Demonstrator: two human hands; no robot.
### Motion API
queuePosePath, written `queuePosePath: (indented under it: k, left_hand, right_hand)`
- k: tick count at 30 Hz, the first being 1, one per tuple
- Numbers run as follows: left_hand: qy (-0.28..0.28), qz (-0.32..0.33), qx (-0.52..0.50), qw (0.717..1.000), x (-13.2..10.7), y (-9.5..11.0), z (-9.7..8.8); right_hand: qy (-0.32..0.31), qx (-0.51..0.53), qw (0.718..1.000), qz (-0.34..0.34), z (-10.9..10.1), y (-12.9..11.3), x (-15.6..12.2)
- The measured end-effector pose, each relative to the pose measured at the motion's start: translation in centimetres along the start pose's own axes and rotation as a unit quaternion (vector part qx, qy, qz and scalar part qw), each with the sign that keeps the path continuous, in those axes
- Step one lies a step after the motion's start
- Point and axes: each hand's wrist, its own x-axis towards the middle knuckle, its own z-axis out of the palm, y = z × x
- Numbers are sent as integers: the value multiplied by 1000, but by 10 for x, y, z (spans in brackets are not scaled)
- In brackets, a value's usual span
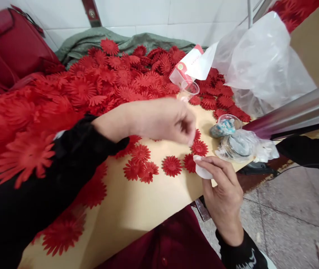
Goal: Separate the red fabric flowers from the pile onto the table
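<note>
1. Left hand (173, 121) blurred; cannot tell whether its grip holds anything.
2. Right hand (223, 188) pinches a white disc (203, 172) in its grip, partly finger-covered.
3. Red flower (189, 163) at disc's nine o'clock, partly hidden, on desk (137, 201).

Wall (148, 15): white-tiled, across 12 o'clock
Metal strip (90, 9): dark red, upright, 11 o'clock
Worktop (137, 201): pale tan, centre to 7 o'clock
Floor (288, 201): grey speckled slabs, jointed, 4 o'clock

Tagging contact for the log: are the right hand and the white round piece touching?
Touching. The head view shows the right hand pinching the white round piece at its edge, overlapping it with no visible gap.
</note>
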Motion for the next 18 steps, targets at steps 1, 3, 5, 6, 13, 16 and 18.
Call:
queuePosePath:
  k: [1, 3, 5, 6, 13, 16, 18]
  left_hand:
    - [-79, -27, 11, 996, -11, 2, 5]
    - [-196, -83, 25, 977, -30, -1, 23]
    - [-210, -77, 33, 974, -43, -12, 44]
    - [-197, -70, 51, 977, -48, -18, 52]
    - [-128, -182, 161, 962, -63, -48, 12]
    - [-104, -158, 68, 980, -57, -39, -21]
    - [-37, -120, 8, 992, -45, -32, -25]
  right_hand:
    - [-17, 2, 1000, -2, 1, 1, -1]
    - [-67, 10, 998, -2, 3, 5, -3]
    - [-92, 20, 996, 3, 6, 8, -5]
    - [-87, 24, 996, 6, 7, 9, -5]
    - [-20, 45, 999, 14, -7, 6, 7]
    - [7, 48, 999, 18, -12, 8, 17]
    - [19, 52, 998, 20, -12, 9, 23]
